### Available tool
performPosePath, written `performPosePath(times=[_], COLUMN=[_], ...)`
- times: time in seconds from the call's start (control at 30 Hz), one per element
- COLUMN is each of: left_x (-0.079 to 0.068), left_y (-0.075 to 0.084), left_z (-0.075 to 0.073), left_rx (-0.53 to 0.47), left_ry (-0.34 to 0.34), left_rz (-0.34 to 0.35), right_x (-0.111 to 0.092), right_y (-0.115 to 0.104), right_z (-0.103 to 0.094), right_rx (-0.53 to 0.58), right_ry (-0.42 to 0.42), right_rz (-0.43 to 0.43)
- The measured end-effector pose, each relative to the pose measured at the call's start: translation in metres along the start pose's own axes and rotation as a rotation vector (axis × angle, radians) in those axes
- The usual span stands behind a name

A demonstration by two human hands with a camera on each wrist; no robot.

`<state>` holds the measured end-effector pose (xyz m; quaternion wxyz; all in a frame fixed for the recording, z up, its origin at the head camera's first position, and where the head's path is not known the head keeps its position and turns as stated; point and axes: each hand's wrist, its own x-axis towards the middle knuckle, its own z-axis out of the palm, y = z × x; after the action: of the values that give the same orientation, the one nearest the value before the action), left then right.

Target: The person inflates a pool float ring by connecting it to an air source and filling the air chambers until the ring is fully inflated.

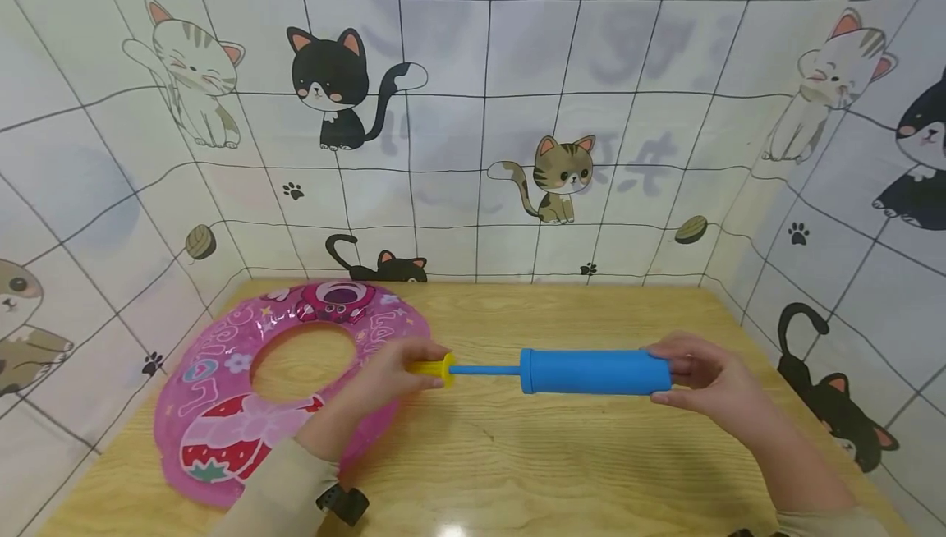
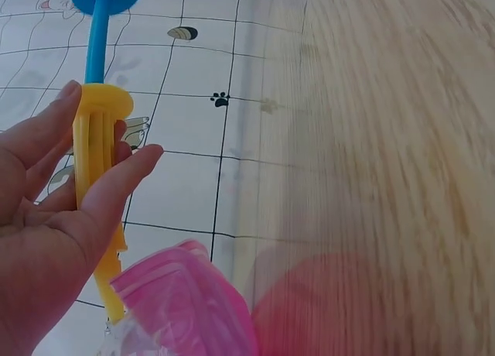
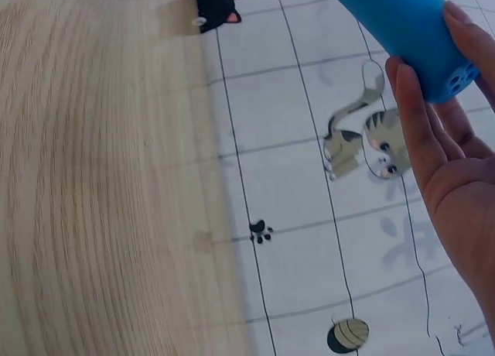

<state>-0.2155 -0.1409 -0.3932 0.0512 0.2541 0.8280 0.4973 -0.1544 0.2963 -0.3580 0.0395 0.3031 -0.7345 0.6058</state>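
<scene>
As we hold a blue hand pump (image 1: 594, 372) level above the wood-look counter (image 1: 576, 471), our left grip (image 1: 395, 374) wraps its yellow handle (image 1: 430, 368) and our right grip (image 1: 713, 389) pinches the far end of the barrel (image 1: 613, 373), with a pink swim ring (image 1: 214, 348) lying to the left, partly hidden by our left arm (image 1: 340, 426). We judge the pump to be light, stiff plastic, its smooth barrel apt to slip when pinched at the end and surer if cupped around the middle, while the thin rod (image 1: 484, 369) looks the weakest part, best kept free of sideways strain.
</scene>
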Motion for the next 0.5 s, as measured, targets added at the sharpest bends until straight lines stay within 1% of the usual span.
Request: performPosePath(times=[0.07,0.17,0.27,0.33,0.5], left_x=[0.002,0.004,0.005,0.006,0.005], left_y=[0.0,0.002,0.004,0.007,0.013], left_z=[0.003,0.006,0.01,0.013,0.02], left_rx=[0.0,0.008,0.026,0.038,0.062], left_ry=[0.012,0.029,0.041,0.049,0.064], left_rz=[0.015,0.01,0.005,0.006,0.024], right_x=[0.006,0.014,0.021,0.025,0.033], right_y=[0.003,0.005,0.007,0.009,0.012], right_z=[0.009,0.021,0.034,0.042,0.058], right_rx=[-0.034,-0.062,-0.057,-0.05,-0.042], right_ry=[0.028,0.059,0.072,0.072,0.04], right_rz=[0.051,0.139,0.194,0.203,0.217])
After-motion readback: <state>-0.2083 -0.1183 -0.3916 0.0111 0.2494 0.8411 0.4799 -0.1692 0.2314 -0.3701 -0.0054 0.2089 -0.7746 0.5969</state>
